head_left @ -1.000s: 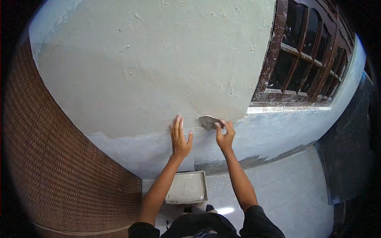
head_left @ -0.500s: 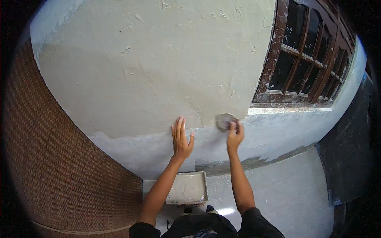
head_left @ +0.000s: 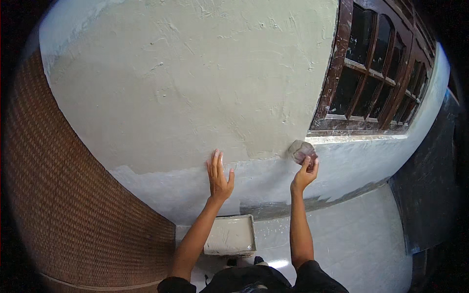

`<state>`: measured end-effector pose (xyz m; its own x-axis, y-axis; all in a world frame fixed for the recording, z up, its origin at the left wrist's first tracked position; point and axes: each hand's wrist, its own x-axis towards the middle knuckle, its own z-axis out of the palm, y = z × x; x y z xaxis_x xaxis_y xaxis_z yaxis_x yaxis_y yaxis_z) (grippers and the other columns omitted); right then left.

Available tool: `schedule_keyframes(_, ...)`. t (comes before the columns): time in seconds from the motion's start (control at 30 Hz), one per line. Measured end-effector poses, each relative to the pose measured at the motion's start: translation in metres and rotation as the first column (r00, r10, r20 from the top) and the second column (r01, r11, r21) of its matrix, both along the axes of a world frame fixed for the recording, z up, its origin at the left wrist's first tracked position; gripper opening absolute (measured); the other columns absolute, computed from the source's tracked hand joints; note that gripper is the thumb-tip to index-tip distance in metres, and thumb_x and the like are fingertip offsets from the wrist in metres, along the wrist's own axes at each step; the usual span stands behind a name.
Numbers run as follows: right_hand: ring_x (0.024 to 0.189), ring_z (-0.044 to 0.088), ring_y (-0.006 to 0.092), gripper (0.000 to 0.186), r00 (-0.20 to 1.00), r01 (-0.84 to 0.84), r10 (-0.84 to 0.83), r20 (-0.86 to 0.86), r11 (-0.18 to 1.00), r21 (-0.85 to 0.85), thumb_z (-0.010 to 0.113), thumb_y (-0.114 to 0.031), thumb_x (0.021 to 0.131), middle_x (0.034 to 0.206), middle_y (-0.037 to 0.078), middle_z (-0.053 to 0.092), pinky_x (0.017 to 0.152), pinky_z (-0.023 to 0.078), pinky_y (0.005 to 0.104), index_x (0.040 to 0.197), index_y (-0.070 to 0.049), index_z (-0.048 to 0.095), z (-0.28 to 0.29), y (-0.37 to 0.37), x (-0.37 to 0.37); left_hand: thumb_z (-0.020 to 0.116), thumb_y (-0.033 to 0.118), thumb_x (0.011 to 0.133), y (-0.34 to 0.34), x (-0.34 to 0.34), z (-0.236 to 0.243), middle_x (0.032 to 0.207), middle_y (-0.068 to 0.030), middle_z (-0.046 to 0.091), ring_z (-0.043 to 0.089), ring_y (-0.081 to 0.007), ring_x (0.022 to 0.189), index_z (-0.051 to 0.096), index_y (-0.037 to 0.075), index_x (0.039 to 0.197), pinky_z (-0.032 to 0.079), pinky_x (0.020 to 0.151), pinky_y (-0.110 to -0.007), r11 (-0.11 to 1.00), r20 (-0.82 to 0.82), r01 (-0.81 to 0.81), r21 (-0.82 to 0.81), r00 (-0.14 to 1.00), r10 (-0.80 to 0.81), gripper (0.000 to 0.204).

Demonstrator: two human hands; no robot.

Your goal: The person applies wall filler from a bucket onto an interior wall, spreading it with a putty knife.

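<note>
Straight ahead of the person stands the beige-and-white plastered wall (head_left: 185, 93), with the brown wooden window with dark panes (head_left: 362, 67) set into its right side. Over to the left, brown woven matting (head_left: 88, 195) borders it; far right, I see a flat black sheet (head_left: 425, 180) beyond the shiny grey floor (head_left: 342, 239). A pale rectangular tray (head_left: 253, 234) sits low between person and wall. Above it is the bare left hand (head_left: 219, 180); the bare right hand (head_left: 305, 177), with a flat grey scraper (head_left: 299, 149) in its fingers, is just below the window's lower left corner.

No text, label, brand, number or sign can be read here.
</note>
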<state>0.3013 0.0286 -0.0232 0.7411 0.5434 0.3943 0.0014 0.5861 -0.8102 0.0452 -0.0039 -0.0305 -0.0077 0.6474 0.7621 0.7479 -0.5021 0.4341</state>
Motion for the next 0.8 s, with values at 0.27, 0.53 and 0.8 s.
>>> schedule_keyframes(0.27, 0.089, 0.062, 0.0158, 0.02, 0.66, 0.029, -0.003, 0.751, 0.999, -0.021, 0.06, -0.009, 0.095, 0.096, 0.009, 0.067, 0.079, 0.052, 0.0294, 0.11, 0.003, 0.063, 0.003, 0.011, -0.017, 0.056, 0.015, 0.089, 0.003, 0.019, 0.008, 0.153, -0.0189, 0.027, 0.023, -0.0364, 0.142, 0.027, -0.001, 0.146, 0.014, 0.115, -0.056, 0.999, 0.024, 0.038, 0.002, 0.999, -0.038, 0.066)
schedule_keyframes(0.53, 0.081, 0.061, 0.0192, 0.011, 0.728, -0.06, -0.053, 0.684, 0.988, 0.14, 0.067, -0.006, 0.087, 0.09, 0.01, 0.066, 0.074, 0.048, 0.032, 0.097, -0.001, 0.068, 0.017, -0.003, -0.034, 0.055, 0.017, 0.09, 0.005, 0.018, 0.011, 0.152, -0.0189, 0.027, 0.024, -0.0356, 0.142, 0.027, 0.0, 0.146, 0.014, 0.115, -0.056, 0.998, 0.045, 0.051, 0.04, 0.998, -0.053, 0.065)
schedule_keyframes(0.8, 0.083, 0.061, 0.0147, 0.021, 0.978, 0.209, -0.209, -0.009, 0.975, 0.076, 0.06, -0.013, 0.095, 0.095, 0.008, 0.065, 0.074, 0.051, 0.0283, 0.107, 0.003, 0.063, 0.043, 0.018, 0.031, 0.055, 0.017, 0.089, 0.001, 0.009, 0.004, 0.153, -0.0184, 0.026, 0.021, -0.0349, 0.143, 0.027, 0.001, 0.146, 0.013, 0.115, -0.056, 1.0, 0.049, 0.031, -0.004, 0.998, -0.031, 0.066)
